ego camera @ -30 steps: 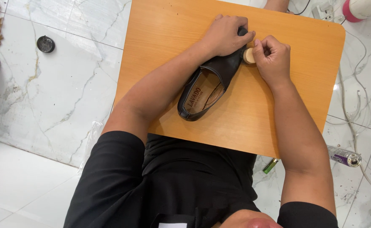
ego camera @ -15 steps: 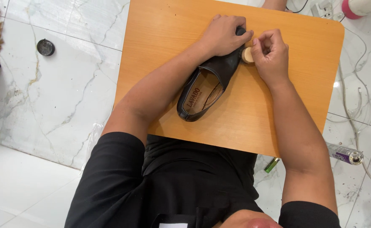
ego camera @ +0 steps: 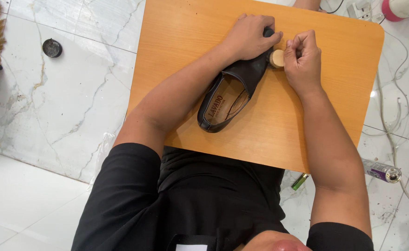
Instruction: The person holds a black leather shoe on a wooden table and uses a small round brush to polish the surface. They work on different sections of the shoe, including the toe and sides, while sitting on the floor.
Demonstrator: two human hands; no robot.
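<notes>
Head view showed little change since a second earlier: the left hand (ego camera: 251, 37) stayed pressed on the black leather shoe (ego camera: 234, 90) at the orange wooden counter's (ego camera: 186, 51) centre, while the right hand's (ego camera: 302, 60) grip remained pinched on a small round tan dauber (ego camera: 276, 58) at the toe's three o'clock.

Both forearms reach forward toward table's far edge; left hand (ego camera: 251, 37) palm-down, fingers curled over; right hand (ego camera: 302, 58) just beside it, fingertips pinched shut
</notes>
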